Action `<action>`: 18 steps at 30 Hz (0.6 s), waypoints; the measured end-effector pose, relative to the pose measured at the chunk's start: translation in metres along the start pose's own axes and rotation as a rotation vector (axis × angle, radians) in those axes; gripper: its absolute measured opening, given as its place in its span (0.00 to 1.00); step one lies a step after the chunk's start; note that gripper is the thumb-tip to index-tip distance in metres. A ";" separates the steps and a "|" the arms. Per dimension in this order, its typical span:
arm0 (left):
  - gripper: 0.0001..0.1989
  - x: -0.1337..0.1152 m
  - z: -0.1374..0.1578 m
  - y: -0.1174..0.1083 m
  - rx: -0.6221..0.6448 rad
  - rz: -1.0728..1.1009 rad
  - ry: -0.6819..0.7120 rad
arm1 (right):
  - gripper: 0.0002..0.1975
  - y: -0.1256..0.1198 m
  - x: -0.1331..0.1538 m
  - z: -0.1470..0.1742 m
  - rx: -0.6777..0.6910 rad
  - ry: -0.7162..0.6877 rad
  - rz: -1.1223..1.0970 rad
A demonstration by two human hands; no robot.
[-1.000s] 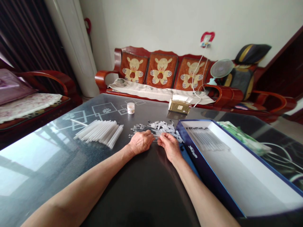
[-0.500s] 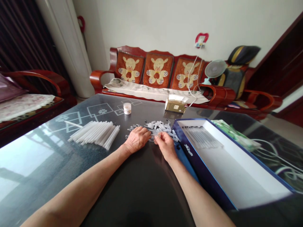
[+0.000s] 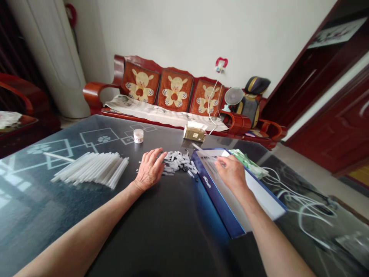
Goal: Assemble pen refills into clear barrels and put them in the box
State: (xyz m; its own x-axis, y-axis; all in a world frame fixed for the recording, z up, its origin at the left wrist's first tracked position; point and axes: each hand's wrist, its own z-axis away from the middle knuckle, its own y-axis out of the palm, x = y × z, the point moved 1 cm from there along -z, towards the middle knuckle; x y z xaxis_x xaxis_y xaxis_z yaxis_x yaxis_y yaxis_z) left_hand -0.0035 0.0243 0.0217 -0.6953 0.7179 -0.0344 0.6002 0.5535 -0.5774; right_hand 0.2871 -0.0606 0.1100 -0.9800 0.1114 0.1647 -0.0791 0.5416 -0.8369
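My right hand (image 3: pixel 230 171) is over the blue box with its fingers closed on a slim, whitish translucent pen (image 3: pixel 200 148), whose far end points left past the rim. Inside the white-lined box (image 3: pixel 220 202) lies a row of clear pens (image 3: pixel 210 161) with dark ends, partly hidden by that hand. My left hand (image 3: pixel 151 168) rests by the loose pile of small white caps (image 3: pixel 180 159) and dark pen tips, its fingers spread and nothing visible in them. Farther left is a stack of white translucent tubes (image 3: pixel 92 169), like pen barrels.
A small white cup (image 3: pixel 138 135) and a tissue box (image 3: pixel 195 132) stand toward the far side of the dark glossy table (image 3: pixel 161 238). Beyond the blue box are a green packet (image 3: pixel 248 163) and coiled white cables (image 3: pixel 302 204). A wooden sofa (image 3: pixel 98 92) stands behind.
My right hand has moved from the pile of small parts rightward over the box, carrying a pen. My left hand has lifted slightly and its fingers have spread. The view has turned right.
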 end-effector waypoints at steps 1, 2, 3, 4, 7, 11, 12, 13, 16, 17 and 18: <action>0.22 0.002 0.001 0.001 -0.001 0.004 -0.002 | 0.12 -0.001 -0.018 -0.002 0.050 0.068 0.085; 0.21 0.003 0.002 0.003 0.002 0.007 -0.002 | 0.12 0.000 -0.033 -0.002 0.122 0.127 0.159; 0.21 0.004 0.002 0.005 0.006 0.011 -0.001 | 0.12 0.003 -0.045 -0.002 0.192 0.174 0.218; 0.21 0.005 0.003 0.006 0.007 0.013 -0.001 | 0.12 0.008 -0.054 -0.002 0.258 0.203 0.259; 0.19 0.007 0.003 0.008 0.008 0.014 0.000 | 0.13 0.024 -0.063 0.001 0.401 0.210 0.309; 0.18 0.008 0.003 0.007 0.029 0.014 -0.001 | 0.13 0.042 -0.057 0.000 0.444 0.192 0.310; 0.18 0.007 0.002 0.007 0.037 0.019 0.000 | 0.13 0.046 -0.056 -0.001 0.449 0.195 0.310; 0.18 0.007 0.002 0.007 0.045 0.025 0.003 | 0.13 0.049 -0.056 -0.002 0.457 0.198 0.309; 0.18 0.007 0.002 0.007 0.061 0.043 0.011 | 0.14 0.053 -0.060 -0.005 0.458 0.185 0.307; 0.18 0.007 0.002 0.008 0.061 0.048 0.014 | 0.16 0.052 -0.062 -0.007 0.438 0.174 0.308; 0.18 0.007 0.002 0.009 0.062 0.053 0.015 | 0.18 0.050 -0.061 -0.009 0.404 0.158 0.306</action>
State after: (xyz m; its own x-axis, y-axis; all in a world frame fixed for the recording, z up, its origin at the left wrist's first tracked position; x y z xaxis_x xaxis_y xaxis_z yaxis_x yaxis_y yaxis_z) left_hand -0.0044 0.0332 0.0146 -0.6568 0.7521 -0.0547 0.6104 0.4876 -0.6242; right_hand 0.3450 -0.0331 0.0629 -0.9323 0.3552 -0.0684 0.1120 0.1039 -0.9883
